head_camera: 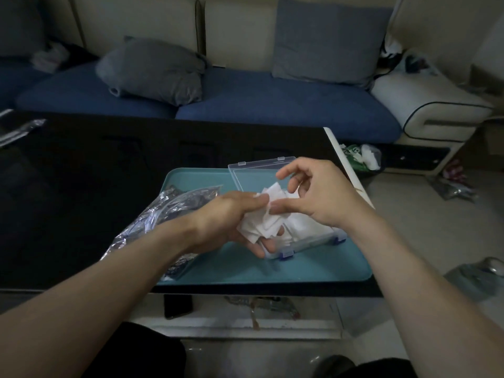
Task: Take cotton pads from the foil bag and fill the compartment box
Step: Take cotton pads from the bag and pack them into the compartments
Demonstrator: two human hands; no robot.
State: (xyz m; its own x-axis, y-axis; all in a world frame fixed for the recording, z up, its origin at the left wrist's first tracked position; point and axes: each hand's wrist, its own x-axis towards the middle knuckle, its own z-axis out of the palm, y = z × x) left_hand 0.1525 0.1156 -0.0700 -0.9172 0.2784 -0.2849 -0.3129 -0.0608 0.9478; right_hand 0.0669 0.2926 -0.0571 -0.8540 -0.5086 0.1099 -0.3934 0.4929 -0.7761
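On the dark tabletop (109, 186) a teal tray (245, 268) carries the open compartment box (313, 236); left hand (229, 216) cups loose cotton pads (261, 222), right hand (313, 195) pinches one: advisable to separate singly, lay flat.

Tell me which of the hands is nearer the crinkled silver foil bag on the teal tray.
Left. The left hand, gripping a bunch of white cotton pads, sits just right of the crinkled silver foil bag. The right hand is farther right, over the clear plastic compartment box.
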